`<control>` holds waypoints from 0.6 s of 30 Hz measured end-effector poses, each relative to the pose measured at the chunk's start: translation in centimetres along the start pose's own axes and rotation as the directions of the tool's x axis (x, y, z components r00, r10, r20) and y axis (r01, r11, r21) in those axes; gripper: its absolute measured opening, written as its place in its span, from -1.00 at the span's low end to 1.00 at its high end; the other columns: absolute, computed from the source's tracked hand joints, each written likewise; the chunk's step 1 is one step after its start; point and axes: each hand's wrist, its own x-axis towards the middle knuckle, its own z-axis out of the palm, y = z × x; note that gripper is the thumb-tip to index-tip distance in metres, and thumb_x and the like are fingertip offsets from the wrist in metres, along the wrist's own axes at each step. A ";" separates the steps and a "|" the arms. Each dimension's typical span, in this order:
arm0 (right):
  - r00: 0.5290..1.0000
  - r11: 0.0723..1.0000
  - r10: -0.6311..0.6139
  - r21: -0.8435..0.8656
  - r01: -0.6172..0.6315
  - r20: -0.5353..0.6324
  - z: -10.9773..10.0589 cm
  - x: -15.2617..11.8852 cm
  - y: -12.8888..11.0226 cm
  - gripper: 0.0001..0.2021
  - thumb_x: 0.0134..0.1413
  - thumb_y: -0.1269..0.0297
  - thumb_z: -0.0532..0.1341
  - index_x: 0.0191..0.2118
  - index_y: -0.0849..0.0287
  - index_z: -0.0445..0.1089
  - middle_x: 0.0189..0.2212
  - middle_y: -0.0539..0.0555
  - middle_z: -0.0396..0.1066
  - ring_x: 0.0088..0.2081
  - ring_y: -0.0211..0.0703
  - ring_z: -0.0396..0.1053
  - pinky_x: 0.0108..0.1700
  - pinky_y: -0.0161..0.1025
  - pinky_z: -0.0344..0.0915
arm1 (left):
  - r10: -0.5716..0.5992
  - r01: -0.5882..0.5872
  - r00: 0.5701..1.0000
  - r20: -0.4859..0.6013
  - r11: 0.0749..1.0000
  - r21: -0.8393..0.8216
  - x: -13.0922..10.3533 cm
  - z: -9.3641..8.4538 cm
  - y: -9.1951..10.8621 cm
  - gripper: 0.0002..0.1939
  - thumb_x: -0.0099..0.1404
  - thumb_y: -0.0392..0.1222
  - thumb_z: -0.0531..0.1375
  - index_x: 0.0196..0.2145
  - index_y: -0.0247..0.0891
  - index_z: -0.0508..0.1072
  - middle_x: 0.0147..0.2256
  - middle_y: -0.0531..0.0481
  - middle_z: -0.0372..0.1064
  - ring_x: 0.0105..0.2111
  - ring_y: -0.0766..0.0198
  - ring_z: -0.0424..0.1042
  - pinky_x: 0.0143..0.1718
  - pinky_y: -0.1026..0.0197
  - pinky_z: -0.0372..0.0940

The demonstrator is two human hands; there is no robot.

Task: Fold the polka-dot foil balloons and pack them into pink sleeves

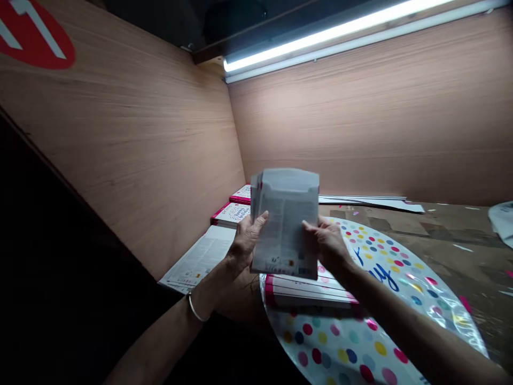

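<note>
Between my two hands, several flat printed paper packets [285, 230] stand upright, their text-covered backs facing me and a flap at the top. My left hand [247, 238] grips their left edge, thumb on the front. On the right edge, my right hand [326, 240] pinches them with its thumb in front. Right below lies a stack of similar white packets with pink edges [308, 291], partly hidden by the held ones. It rests on a round polka-dot sheet [344, 347] with blue lettering, glossy like plastic.
Along the left wall lie a pile of text-side-up packets [204, 254] and pink-edged packets [231, 213] behind it. White strips [372, 202] lie by the back panel [360, 123]. A white item [500, 222] sits far right. A lit tube lamp [320, 40] hangs above.
</note>
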 end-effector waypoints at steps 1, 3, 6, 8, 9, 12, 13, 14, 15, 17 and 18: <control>0.997 0.997 0.075 0.031 -0.075 0.023 0.9 -0.7 1.2 -0.68 -0.24 0.19 0.28 -0.29 0.18 0.32 -0.42 0.04 0.44 -0.39 -0.11 0.37 -0.34 -0.17 0.31 | -0.112 0.112 0.994 0.014 0.993 -0.037 -0.4 -0.5 -0.3 -0.60 0.11 0.04 0.21 -0.24 -0.37 0.38 -0.32 -0.14 0.44 -0.29 0.12 0.45 -0.25 0.13 0.36; 0.977 0.980 0.198 0.009 -0.199 0.077 2.3 -2.1 3.0 -0.68 -0.27 0.17 0.29 -0.31 0.19 0.34 -0.44 0.04 0.44 -0.38 -0.11 0.39 -0.33 -0.18 0.32 | -0.249 0.249 0.968 -0.011 0.968 -0.038 -1.1 -2.4 -0.5 -0.64 0.06 0.00 0.24 -0.33 -0.37 0.39 -0.42 -0.11 0.45 -0.41 0.15 0.46 -0.34 0.16 0.37; 0.942 0.956 0.294 -0.063 -0.287 0.159 2.9 -3.3 3.5 -0.67 -0.33 0.20 0.35 -0.35 0.25 0.37 -0.47 0.06 0.44 -0.41 -0.11 0.39 -0.35 -0.18 0.32 | -0.350 0.351 0.936 -0.032 0.935 0.043 -1.2 -7.3 0.1 -0.70 -0.05 -0.12 0.31 -0.42 -0.39 0.40 -0.50 -0.12 0.45 -0.53 0.17 0.44 -0.47 0.17 0.37; 0.939 0.949 0.303 -0.137 -0.282 0.164 1.8 -3.5 2.4 -0.64 -0.35 0.22 0.37 -0.33 0.26 0.38 -0.46 0.07 0.44 -0.43 -0.13 0.40 -0.37 -0.20 0.32 | -0.417 0.420 0.908 -0.045 0.902 0.103 -0.9 -11.2 0.8 -0.69 -0.14 -0.17 0.34 -0.45 -0.41 0.42 -0.53 -0.13 0.44 -0.59 0.16 0.42 -0.56 0.18 0.35; 0.943 0.947 0.296 -0.179 -0.268 0.151 0.8 -3.5 1.7 -0.63 -0.34 0.21 0.37 -0.31 0.26 0.38 -0.44 0.07 0.45 -0.43 -0.15 0.40 -0.36 -0.21 0.33 | -0.453 0.454 0.891 -0.042 0.878 0.150 -0.8 -13.0 1.0 -0.67 -0.15 -0.15 0.35 -0.44 -0.43 0.43 -0.52 -0.16 0.45 -0.60 0.12 0.42 -0.59 0.15 0.35; 0.963 0.927 0.264 -0.289 -0.238 0.053 -3.0 -3.3 0.1 -0.60 -0.30 0.13 0.37 -0.30 0.28 0.39 -0.45 0.09 0.46 -0.46 -0.19 0.41 -0.37 -0.23 0.35 | -0.515 0.498 0.855 -0.065 0.778 0.384 -0.6 -17.3 0.9 -0.57 -0.15 -0.01 0.32 -0.41 -0.43 0.45 -0.48 -0.20 0.46 -0.56 0.04 0.43 -0.57 0.08 0.36; 0.964 0.918 0.264 -0.312 -0.246 0.016 -4.4 -3.3 -0.1 -0.59 -0.30 0.12 0.37 -0.29 0.28 0.39 -0.46 0.10 0.46 -0.48 -0.19 0.41 -0.38 -0.24 0.36 | -0.512 0.495 0.854 -0.092 0.745 0.448 -0.6 -18.3 0.5 -0.56 -0.15 0.03 0.30 -0.42 -0.42 0.45 -0.48 -0.19 0.46 -0.56 0.05 0.43 -0.55 0.08 0.36; 0.961 0.908 0.276 -0.323 -0.268 -0.020 -5.6 -3.4 -0.1 -0.58 -0.31 0.11 0.38 -0.29 0.27 0.39 -0.46 0.10 0.46 -0.49 -0.19 0.41 -0.39 -0.24 0.37 | -0.497 0.489 0.859 -0.126 0.720 0.493 -0.5 -19.0 0.1 -0.57 -0.14 0.05 0.28 -0.44 -0.42 0.45 -0.50 -0.17 0.45 -0.56 0.07 0.43 -0.54 0.10 0.36; 0.955 0.899 0.293 -0.325 -0.295 -0.055 -6.7 -3.5 0.0 -0.57 -0.32 0.10 0.39 -0.29 0.25 0.39 -0.46 0.09 0.46 -0.49 -0.19 0.41 -0.39 -0.24 0.39 | -0.475 0.485 0.865 -0.165 0.703 0.520 -0.4 -19.6 -0.5 -0.59 -0.13 0.05 0.27 -0.47 -0.41 0.44 -0.51 -0.15 0.44 -0.55 0.09 0.42 -0.54 0.12 0.35; 0.938 0.886 0.332 -0.308 -0.346 -0.099 -8.4 -4.0 0.3 -0.56 -0.34 0.11 0.40 -0.27 0.22 0.39 -0.44 0.09 0.46 -0.46 -0.17 0.43 -0.37 -0.25 0.42 | -0.424 0.488 0.869 -0.256 0.648 0.584 0.1 -20.5 -1.6 -0.65 -0.07 0.03 0.23 -0.52 -0.38 0.40 -0.57 -0.10 0.40 -0.55 0.12 0.41 -0.55 0.18 0.32; 0.932 0.883 0.341 -0.299 -0.361 -0.119 -9.0 -4.4 0.5 -0.56 -0.35 0.12 0.40 -0.27 0.20 0.39 -0.42 0.09 0.47 -0.45 -0.17 0.43 -0.36 -0.25 0.42 | -0.385 0.488 0.871 -0.305 0.604 0.630 0.4 -20.8 -2.1 -0.69 -0.04 0.00 0.20 -0.55 -0.37 0.38 -0.59 -0.08 0.38 -0.53 0.12 0.40 -0.55 0.20 0.30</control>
